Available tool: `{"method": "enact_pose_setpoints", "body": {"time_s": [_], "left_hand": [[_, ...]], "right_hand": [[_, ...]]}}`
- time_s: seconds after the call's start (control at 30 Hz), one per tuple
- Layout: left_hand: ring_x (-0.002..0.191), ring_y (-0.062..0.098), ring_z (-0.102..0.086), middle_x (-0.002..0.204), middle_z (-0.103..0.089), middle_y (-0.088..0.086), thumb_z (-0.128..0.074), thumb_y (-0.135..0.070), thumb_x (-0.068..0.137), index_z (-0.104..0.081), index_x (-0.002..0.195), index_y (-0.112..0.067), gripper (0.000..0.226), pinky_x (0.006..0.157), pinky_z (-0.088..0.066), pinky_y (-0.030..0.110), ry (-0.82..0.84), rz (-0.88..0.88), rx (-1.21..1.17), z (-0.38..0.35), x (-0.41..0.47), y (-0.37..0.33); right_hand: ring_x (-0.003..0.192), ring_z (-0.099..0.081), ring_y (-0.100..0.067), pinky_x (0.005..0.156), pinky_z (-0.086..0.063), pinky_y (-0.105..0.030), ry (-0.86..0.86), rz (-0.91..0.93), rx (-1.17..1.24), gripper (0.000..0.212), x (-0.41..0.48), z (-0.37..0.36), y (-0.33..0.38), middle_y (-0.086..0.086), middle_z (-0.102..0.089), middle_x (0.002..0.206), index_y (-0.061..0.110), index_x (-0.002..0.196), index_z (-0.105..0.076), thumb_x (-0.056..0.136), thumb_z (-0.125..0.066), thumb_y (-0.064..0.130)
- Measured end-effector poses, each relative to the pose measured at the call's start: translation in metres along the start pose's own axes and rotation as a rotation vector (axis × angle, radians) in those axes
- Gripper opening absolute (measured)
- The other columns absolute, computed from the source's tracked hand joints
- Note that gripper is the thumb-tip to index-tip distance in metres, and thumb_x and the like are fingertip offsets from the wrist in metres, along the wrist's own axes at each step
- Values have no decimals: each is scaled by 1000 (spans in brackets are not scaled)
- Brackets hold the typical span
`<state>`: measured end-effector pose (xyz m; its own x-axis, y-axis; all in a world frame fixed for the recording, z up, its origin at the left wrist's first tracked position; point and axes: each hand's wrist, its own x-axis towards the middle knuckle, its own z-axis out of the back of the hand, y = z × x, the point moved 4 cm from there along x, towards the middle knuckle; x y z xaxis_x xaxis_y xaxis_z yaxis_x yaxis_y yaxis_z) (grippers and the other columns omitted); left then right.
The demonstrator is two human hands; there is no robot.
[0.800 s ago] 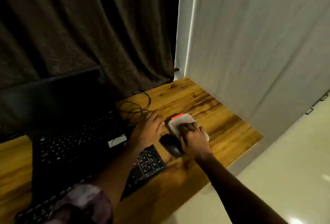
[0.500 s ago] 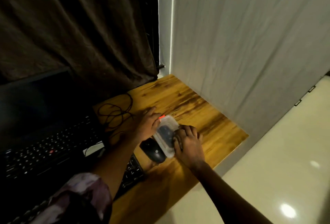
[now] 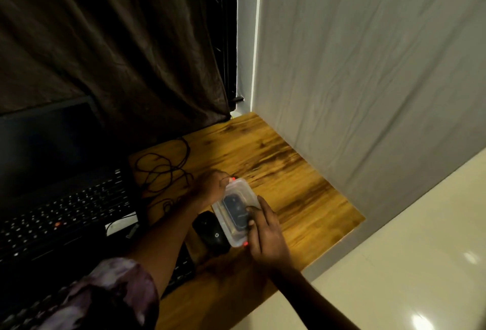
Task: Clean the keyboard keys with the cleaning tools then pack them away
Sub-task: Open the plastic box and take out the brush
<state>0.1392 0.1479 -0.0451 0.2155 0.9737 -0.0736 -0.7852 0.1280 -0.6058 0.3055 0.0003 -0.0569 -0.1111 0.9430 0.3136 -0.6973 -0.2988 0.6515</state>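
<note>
Both hands are on a clear plastic box [image 3: 236, 210] that sits tilted on the wooden tabletop [image 3: 297, 198], just right of a black mouse [image 3: 211, 235]. The left hand [image 3: 210, 189] holds the far end of the box, its grip closed around the corner by a small red clip [image 3: 233, 178]. The right hand [image 3: 265, 235] holds the near end, thumb pressed on the lid and fingers wrapped down the right side, next to a second red clip [image 3: 245, 243]. Through the lid a dark object shows inside; what it is cannot be told. The box touches or nearly touches the mouse along its left edge.

Left of the hands stands an open laptop [image 3: 52, 171] with a dark screen, and in front of it lies a black keyboard [image 3: 181, 271], partly covered by the left forearm and a patterned sleeve [image 3: 113, 293]. A thin black cable [image 3: 163, 169] lies coiled on the tabletop behind the left hand. A dark curtain [image 3: 118, 40] hangs behind, a pale one [image 3: 368, 66] to the right.
</note>
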Motion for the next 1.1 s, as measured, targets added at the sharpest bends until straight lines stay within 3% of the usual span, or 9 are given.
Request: {"method": "enact_pose_setpoints", "body": {"time_s": [0.1, 0.17, 0.33, 0.47, 0.7, 0.83, 0.97, 1.03, 1.1], "left_hand": [[79, 28, -64, 84, -69, 10, -54, -27, 96, -69, 81, -10, 28, 70, -54, 39, 17, 53, -8, -2, 2, -2], [84, 29, -65, 90, -70, 12, -57, -19, 96, -70, 86, -6, 21, 71, -54, 37, -8, 61, 0, -4, 5, 0], [88, 31, -66, 94, -71, 17, -57, -19, 97, -71, 89, -2, 23, 72, -55, 38, -70, 135, -21, -9, 7, 6], [91, 30, -66, 98, -71, 16, -58, -18, 97, -72, 93, -1, 22, 70, -48, 31, -84, 168, -31, -11, 10, 4], [100, 33, -65, 104, -71, 17, -59, -18, 96, -73, 98, -3, 21, 81, -55, 40, -109, 171, 20, -9, 7, -1], [96, 37, -64, 101, -69, 23, -52, -14, 100, -69, 92, 4, 26, 78, -49, 41, -95, 163, -21, -8, 4, 0], [93, 33, -62, 99, -67, 16, -43, -26, 104, -65, 91, -9, 30, 73, -44, 35, -122, 199, -81, -1, -5, 6], [90, 33, -61, 94, -65, 14, -42, -28, 104, -60, 86, -10, 32, 68, -39, 32, -127, 181, -84, 1, -10, 4], [91, 31, -61, 96, -65, 14, -43, -29, 104, -65, 94, -6, 33, 69, -40, 32, -129, 172, -94, 3, -16, 1]], "right_hand": [[139, -29, -12, 113, -27, -27, 1, -18, 21, 45, -1, -2, -2, 0, -22, 160, 23, 138, -45, 101, -28, 41], [140, -28, -11, 114, -25, -24, 1, -25, 26, 46, -2, -2, -3, 1, -21, 160, 23, 137, -47, 101, -26, 42], [140, -29, -11, 115, -18, -15, 1, 24, 26, 50, -3, -3, -7, -1, -24, 159, 18, 134, -51, 103, -21, 44], [141, -29, -12, 116, -18, -18, -21, 51, 36, 42, -2, -1, -10, -4, -26, 158, 15, 133, -53, 104, -29, 34], [146, -21, -16, 119, -24, -34, 76, 82, -19, 52, -7, -2, -18, -2, -20, 161, 17, 145, -41, 104, -24, 45], [144, -19, -12, 115, -32, -41, 68, 74, -104, 52, -6, 4, -12, 2, -22, 160, 23, 145, -40, 102, -30, 50], [147, -6, -18, 115, -24, -47, 161, -21, -298, 76, -1, 8, 6, 2, -12, 163, 33, 149, -26, 87, -35, 76], [149, -1, -22, 115, -19, -51, 230, -41, -382, 91, 3, 9, 17, 1, -1, 164, 33, 152, -19, 79, -31, 86], [149, 2, -25, 115, -17, -54, 280, -39, -441, 97, 7, 7, 24, 0, 5, 164, 31, 153, -15, 75, -30, 89]]}}
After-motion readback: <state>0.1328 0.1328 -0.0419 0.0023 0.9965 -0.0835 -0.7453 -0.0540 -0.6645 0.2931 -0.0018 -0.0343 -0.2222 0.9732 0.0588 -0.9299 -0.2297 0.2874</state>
